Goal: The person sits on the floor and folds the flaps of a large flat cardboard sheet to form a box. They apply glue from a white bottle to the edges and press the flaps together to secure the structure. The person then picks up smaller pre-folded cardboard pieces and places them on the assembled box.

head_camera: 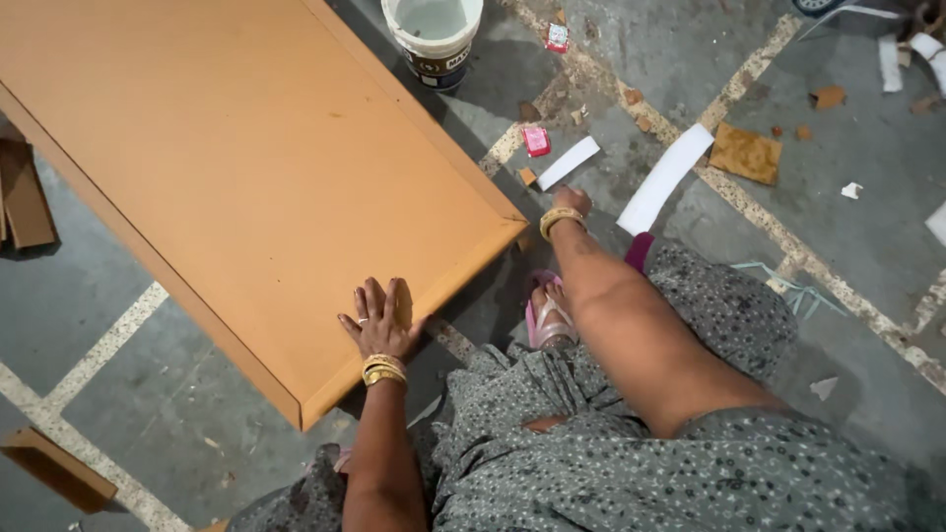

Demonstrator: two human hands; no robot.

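- Head view: the board [236,167] fills the upper left and centre of the frame, running from the top edge down to a corner at lower centre.
- Its near short edge slants from that lower corner up to a right corner at mid-frame; a thin raised rim shows along this edge and the long right side.
- The left hand [379,320] lies flat on the board just inside the near edge, fingers spread, palm down.
- The right hand [572,202] reaches down past the board's right corner toward the floor [847,246]; its fingers are hidden, so I cannot tell how they are set.
- Open floor lies at the right and lower left; scraps crowd the upper right.
- The board is plain orange-brown, smooth, with a few small specks.
- A white bucket [434,34] stands at top centre, just beside the board's long right edge; pale contents show inside, what they are is unclear.
- White strips [665,177] and a brown square scrap [746,153] lie near the right hand.
- A pink sandal [547,315] sits below the board's right corner.
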